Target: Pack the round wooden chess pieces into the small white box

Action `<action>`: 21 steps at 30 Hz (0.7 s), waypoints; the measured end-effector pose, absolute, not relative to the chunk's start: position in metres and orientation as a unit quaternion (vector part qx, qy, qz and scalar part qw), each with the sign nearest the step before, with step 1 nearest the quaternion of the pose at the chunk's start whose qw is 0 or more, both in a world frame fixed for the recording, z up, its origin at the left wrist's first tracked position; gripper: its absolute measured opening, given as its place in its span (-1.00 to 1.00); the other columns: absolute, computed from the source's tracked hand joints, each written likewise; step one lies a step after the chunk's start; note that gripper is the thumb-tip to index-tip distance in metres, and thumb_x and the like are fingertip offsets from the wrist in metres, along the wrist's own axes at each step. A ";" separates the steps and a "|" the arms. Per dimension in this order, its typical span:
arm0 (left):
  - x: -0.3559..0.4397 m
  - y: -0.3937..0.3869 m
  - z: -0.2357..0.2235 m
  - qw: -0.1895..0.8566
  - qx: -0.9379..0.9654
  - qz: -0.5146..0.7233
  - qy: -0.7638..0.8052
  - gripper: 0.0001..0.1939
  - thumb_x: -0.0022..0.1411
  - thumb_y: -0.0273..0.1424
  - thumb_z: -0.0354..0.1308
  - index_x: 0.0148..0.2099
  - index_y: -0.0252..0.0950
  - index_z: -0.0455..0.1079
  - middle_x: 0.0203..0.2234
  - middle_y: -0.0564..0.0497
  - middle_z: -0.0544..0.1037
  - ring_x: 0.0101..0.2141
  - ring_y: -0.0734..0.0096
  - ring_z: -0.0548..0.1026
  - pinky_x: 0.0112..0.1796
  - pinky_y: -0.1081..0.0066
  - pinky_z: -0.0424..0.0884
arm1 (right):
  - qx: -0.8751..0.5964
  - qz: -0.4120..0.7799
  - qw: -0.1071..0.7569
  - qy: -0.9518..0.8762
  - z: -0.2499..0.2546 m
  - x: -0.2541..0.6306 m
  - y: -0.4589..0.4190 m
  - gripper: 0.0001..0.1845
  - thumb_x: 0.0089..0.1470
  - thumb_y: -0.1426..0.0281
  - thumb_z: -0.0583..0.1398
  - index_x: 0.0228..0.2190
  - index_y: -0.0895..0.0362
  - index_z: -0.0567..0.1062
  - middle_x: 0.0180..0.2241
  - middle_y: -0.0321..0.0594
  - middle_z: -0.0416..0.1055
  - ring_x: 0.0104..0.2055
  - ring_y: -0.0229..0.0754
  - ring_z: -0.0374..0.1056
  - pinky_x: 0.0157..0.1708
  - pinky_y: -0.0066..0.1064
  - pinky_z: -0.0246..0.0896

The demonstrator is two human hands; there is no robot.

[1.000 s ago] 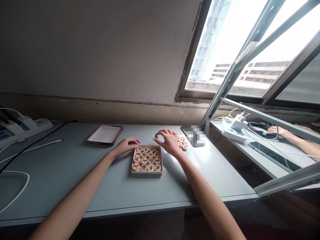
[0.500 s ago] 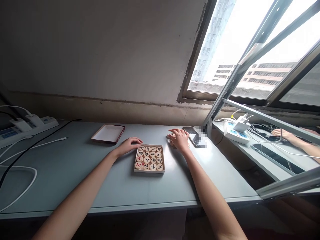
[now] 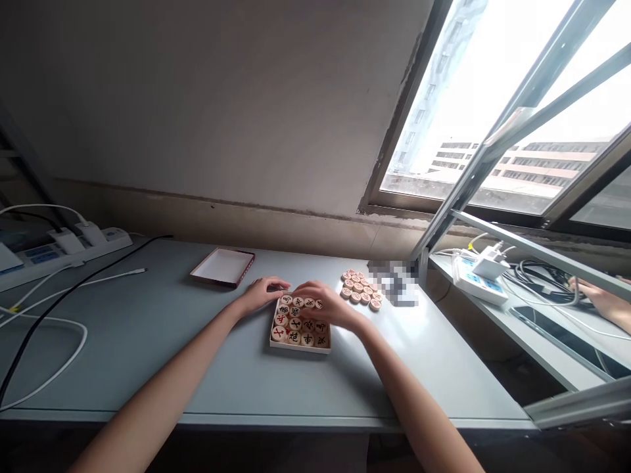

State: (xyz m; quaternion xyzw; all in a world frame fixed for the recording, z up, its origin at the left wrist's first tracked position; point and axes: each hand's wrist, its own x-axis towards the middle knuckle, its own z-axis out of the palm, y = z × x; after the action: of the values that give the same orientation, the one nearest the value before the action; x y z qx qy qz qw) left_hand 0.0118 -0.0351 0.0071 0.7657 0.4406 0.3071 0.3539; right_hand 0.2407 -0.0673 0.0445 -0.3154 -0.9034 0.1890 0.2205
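A shallow open box (image 3: 300, 349) holds rows of round wooden Chinese chess pieces (image 3: 294, 337), most with black characters and two at the left with red ones. My left hand (image 3: 261, 293) grips the box at its far left corner, fingers bent over the edge. Over the right half of the box is my right hand (image 3: 328, 305), its fingers curled down and closed on a chess piece that they mostly cover. To the right, a cluster of loose chess pieces (image 3: 362, 289) with red characters lies flat on the grey table (image 3: 221, 374).
The box lid (image 3: 221, 266) lies upturned at the back left. Cables (image 3: 69, 289) and a power strip (image 3: 64, 253) are at the left. Beyond a metal frame post (image 3: 446, 230) stand another power strip (image 3: 478, 279), a dark phone (image 3: 562, 335) and a co-worker's hand (image 3: 601, 299).
My right hand has moved left from the loose pieces to above the box, uncovering the cluster. My left hand stays at the box corner. The view has shifted slightly.
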 end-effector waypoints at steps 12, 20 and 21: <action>0.015 -0.037 0.011 0.378 0.788 0.280 0.398 -0.68 0.12 -0.31 0.00 -0.15 -0.24 0.50 -0.19 -0.02 0.53 -0.12 0.23 0.42 -0.06 0.33 0.27 | -0.384 0.199 0.296 -0.852 0.049 0.241 -0.066 -0.71 0.05 0.29 0.19 -0.14 0.05 0.43 -0.22 -0.24 0.46 -0.18 -0.20 0.36 -0.17 -0.34 0.19; 0.013 -0.033 0.003 0.369 0.745 0.336 0.444 -0.52 0.10 -0.36 -0.01 0.09 -0.30 0.32 -0.19 -0.05 0.52 -0.17 0.27 0.44 -0.12 0.29 0.34 | -0.581 -0.008 0.239 -0.778 0.032 0.304 -0.033 -0.80 0.12 0.26 0.11 -0.28 0.00 0.51 -0.25 -0.21 0.47 -0.16 -0.07 0.30 -0.15 -0.17 0.00; 0.011 -0.032 0.003 0.360 0.739 0.346 0.453 -0.48 0.10 -0.36 -0.01 0.14 -0.31 0.26 -0.20 -0.05 0.53 -0.19 0.29 0.45 -0.13 0.29 0.35 | -0.586 -0.026 0.225 -0.778 0.029 0.307 -0.032 -0.81 0.12 0.28 0.10 -0.30 0.01 0.51 -0.23 -0.21 0.46 -0.14 -0.06 0.28 -0.16 -0.17 -0.01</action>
State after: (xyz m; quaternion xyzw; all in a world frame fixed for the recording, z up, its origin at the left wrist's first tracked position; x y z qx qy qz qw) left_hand 0.0114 -0.0318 0.0027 0.7387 0.4526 0.3457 0.3604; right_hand 0.3066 -0.0317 0.0289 -0.5856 -0.7783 -0.0263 0.2248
